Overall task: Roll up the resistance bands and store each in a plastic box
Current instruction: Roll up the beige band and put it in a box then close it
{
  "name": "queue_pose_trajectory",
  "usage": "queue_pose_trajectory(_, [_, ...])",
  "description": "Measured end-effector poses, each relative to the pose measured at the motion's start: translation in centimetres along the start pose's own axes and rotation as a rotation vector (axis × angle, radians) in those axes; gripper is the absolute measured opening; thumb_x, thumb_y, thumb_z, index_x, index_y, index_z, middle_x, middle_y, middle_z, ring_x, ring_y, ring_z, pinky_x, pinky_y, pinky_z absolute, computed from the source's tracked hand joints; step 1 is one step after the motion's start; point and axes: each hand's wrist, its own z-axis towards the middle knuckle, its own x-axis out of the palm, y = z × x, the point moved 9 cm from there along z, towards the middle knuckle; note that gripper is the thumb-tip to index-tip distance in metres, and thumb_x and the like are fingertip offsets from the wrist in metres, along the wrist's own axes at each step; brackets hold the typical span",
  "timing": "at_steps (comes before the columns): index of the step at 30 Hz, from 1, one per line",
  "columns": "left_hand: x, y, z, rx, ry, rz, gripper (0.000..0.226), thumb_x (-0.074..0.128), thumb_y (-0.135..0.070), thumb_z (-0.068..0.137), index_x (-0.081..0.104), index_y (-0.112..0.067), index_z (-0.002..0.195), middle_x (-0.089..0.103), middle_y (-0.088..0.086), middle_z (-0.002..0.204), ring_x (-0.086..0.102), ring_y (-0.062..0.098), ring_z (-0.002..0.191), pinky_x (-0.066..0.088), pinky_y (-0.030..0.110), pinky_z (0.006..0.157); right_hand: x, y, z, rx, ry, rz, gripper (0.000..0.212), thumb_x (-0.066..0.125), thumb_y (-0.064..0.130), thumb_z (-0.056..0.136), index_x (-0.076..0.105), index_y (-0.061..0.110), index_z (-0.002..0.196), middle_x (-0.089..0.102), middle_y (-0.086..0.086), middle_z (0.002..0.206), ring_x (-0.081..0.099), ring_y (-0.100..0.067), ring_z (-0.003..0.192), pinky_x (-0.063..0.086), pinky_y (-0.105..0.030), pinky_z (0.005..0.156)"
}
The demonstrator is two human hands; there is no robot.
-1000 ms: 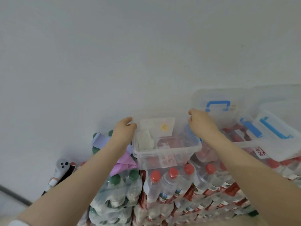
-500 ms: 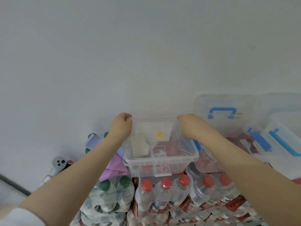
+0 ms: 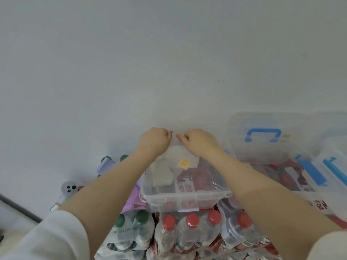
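Both hands, earlier gripping the box (image 3: 185,198) at its side edges, are now meeting at its far rim, left hand (image 3: 154,142) and right hand (image 3: 199,143) curling over it.

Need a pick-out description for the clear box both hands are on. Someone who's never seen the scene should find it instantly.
Start at the stack of shrink-wrapped bottle packs against the white wall. The box sits on the red-capped ones, left of the other clear boxes. Unlike those, it shows no blue handle or latches; a yellow sticky note shows inside, and the left hand and right hand meet at its far edge.
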Motion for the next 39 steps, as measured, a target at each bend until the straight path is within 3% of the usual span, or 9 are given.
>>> queue_pose_trajectory(7, [1.1, 0.7, 0.1, -0.049, 0.026, -0.040, 0.033, 0.027, -0.010, 0.099, 0.055, 0.005, 0.092, 0.050, 0.013, 0.070, 0.059, 0.038, 0.090, 0.040, 0.037, 0.066, 0.0, 0.2, 0.0, -0.013, -0.049, 0.022, 0.051, 0.030, 0.046, 0.094, 0.040, 0.014, 0.055, 0.047, -0.002, 0.058, 0.049, -0.024, 0.063, 0.032, -0.030, 0.052])
queue_pose_trajectory(12, [-1.3, 0.9, -0.1, -0.005, -0.136, -0.238, 0.030, 0.034, -0.022, 0.097, 0.048, -0.004, 0.078, 0.055, 0.011, 0.073, 0.053, 0.036, 0.082, 0.036, 0.035, 0.065, -0.7, -0.8, 0.2, 0.011, -0.070, 0.076, 0.049, 0.033, 0.039, 0.095, 0.036, 0.016, 0.052, 0.048, -0.005, 0.062, 0.051, -0.028, 0.067, 0.036, -0.032, 0.058])
queue_pose_trajectory(17, [-1.1, 3.6, -4.6, -0.164, -0.165, -0.355, 0.044, 0.038, -0.033, 0.096, 0.039, 0.000, 0.126, 0.047, 0.021, 0.126, 0.048, 0.036, 0.111, 0.036, 0.039, 0.089, -0.1, -3.9, -1.7, 0.143, -0.040, 0.183, 0.036, 0.028, 0.032, 0.098, 0.052, 0.004, 0.093, 0.054, -0.021, 0.107, 0.053, -0.033, 0.091, 0.039, -0.034, 0.073])
queue_pose_trajectory(19, [-0.6, 4.2, -5.5, -0.240, -0.125, -0.349, 0.046, 0.035, -0.035, 0.097, 0.038, 0.003, 0.122, 0.051, 0.023, 0.114, 0.051, 0.035, 0.095, 0.036, 0.036, 0.075, -0.1, -4.0, -2.6, 0.193, -0.062, 0.200, 0.039, 0.027, 0.030, 0.099, 0.042, -0.001, 0.117, 0.045, -0.022, 0.123, 0.051, -0.038, 0.105, 0.041, -0.039, 0.084])
queue_pose_trajectory(24, [0.2, 5.3, -5.3, -0.281, -0.138, -0.306, 0.036, 0.026, -0.026, 0.099, 0.041, 0.005, 0.111, 0.032, 0.000, 0.066, 0.035, 0.015, 0.057, 0.027, 0.026, 0.050, -0.2, -3.9, -4.0, 0.278, -0.080, 0.127, 0.036, 0.024, 0.021, 0.101, 0.041, -0.005, 0.119, 0.044, -0.026, 0.122, 0.051, -0.040, 0.108, 0.042, -0.039, 0.085])
queue_pose_trajectory(31, [-0.4, 5.1, -6.1, -0.320, -0.213, -0.437, 0.013, 0.028, -0.023, 0.098, 0.034, -0.012, 0.096, 0.054, 0.016, 0.091, 0.052, 0.031, 0.087, 0.028, 0.020, 0.053, -0.9, -4.3, -3.7, 0.249, -0.180, 0.095, 0.040, 0.024, 0.026, 0.101, 0.049, -0.005, 0.108, 0.052, -0.027, 0.113, 0.053, -0.040, 0.102, 0.042, -0.039, 0.084])
queue_pose_trajectory(34, [-1.0, 3.6, -5.7, -0.236, -0.154, -0.309, 0.035, 0.031, -0.028, 0.098, 0.036, -0.001, 0.120, 0.051, 0.028, 0.122, 0.050, 0.040, 0.109, 0.042, 0.037, 0.073, -1.0, -3.4, -3.3, 0.167, -0.149, 0.049, 0.043, 0.026, 0.028, 0.100, 0.050, -0.005, 0.112, 0.050, -0.026, 0.121, 0.049, -0.038, 0.113, 0.038, -0.040, 0.094])
queue_pose_trajectory(36, [-1.9, 1.9, -6.8, -0.095, -0.141, -0.125, 0.051, 0.033, -0.033, 0.097, 0.029, -0.002, 0.137, 0.031, 0.023, 0.144, 0.033, 0.037, 0.129, 0.033, 0.043, 0.099, -1.1, -2.2, -4.3, 0.086, -0.106, 0.002, 0.047, 0.029, 0.031, 0.099, 0.041, -0.001, 0.131, 0.034, -0.023, 0.144, 0.030, -0.033, 0.134, 0.026, -0.039, 0.110])
queue_pose_trajectory(39, [-2.7, -1.7, -11.1, 0.325, -0.145, -0.112, 0.057, 0.032, -0.044, 0.093, 0.037, -0.009, 0.137, 0.023, 0.013, 0.152, 0.025, 0.029, 0.138, 0.023, 0.039, 0.110, -1.9, -0.3, -8.2, -0.045, -0.095, 0.037, 0.052, 0.033, 0.037, 0.097, 0.030, 0.009, 0.142, 0.020, -0.011, 0.154, 0.016, -0.024, 0.142, 0.013, -0.035, 0.116])
